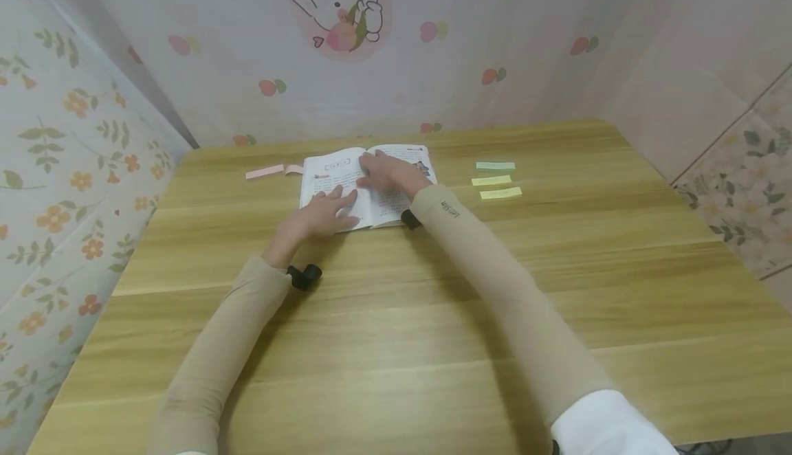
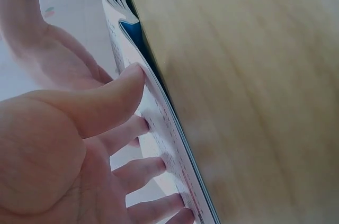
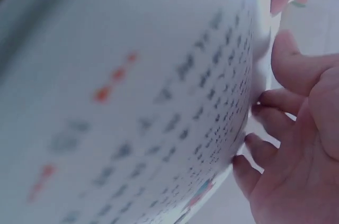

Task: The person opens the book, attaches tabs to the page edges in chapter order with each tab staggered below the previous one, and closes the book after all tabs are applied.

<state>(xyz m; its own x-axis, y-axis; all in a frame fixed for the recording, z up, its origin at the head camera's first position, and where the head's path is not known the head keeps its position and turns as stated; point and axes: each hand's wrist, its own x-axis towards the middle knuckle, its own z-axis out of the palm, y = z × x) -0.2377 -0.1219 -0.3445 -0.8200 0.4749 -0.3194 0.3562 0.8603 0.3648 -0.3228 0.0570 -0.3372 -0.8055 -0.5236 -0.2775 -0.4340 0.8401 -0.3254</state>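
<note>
An open book (image 1: 334,170) with printed pages lies near the far edge of the table. My left hand (image 1: 323,213) rests on the lower part of its left page with the fingers spread. In the left wrist view the thumb and fingertips of the left hand (image 2: 95,150) touch the page, and the book (image 2: 159,107) shows its edge. My right hand (image 1: 391,172) touches the right page close to the centre fold. Seen from the right wrist, the right hand (image 3: 296,123) has its fingertips against the curved page (image 3: 175,102), fingers slightly bent and pinching nothing.
Pink paper strips (image 1: 265,172) lie left of the book on the wooden table (image 1: 396,345). To the right are a green strip (image 1: 495,165) and two yellow strips (image 1: 491,181). A patterned curtain (image 1: 458,77) hangs behind the table's far edge.
</note>
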